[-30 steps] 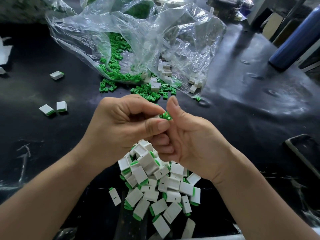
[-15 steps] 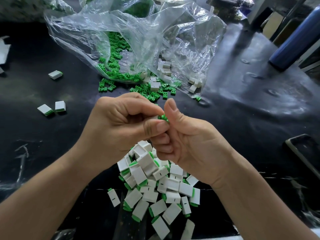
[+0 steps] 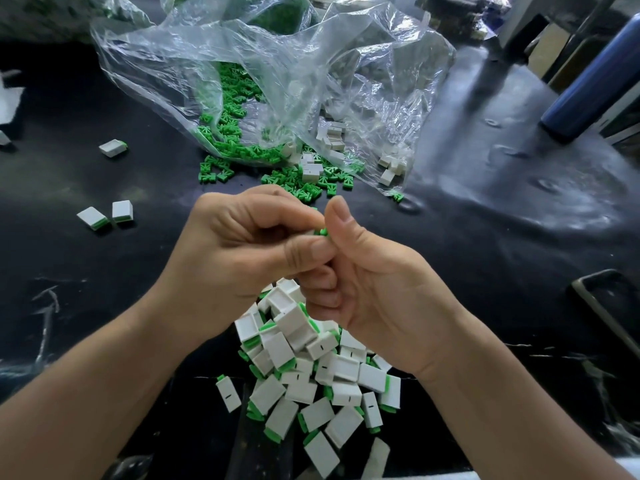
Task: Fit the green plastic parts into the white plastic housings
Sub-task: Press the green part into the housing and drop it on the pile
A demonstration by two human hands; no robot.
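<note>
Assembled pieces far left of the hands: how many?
3: lone piece farther back; left piece and right piece side by side nearer. A white bit at the edge may be another.

Head view looks down, close over the table (image 3: 485, 254)

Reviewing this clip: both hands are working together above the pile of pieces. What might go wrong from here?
1. The green part is only pinched at the fingertips of the left hand and right hand; it may slip into the finished pile just beneath.
2. The housing is hidden inside the hands, so a crooked fit would go unseen.
</note>
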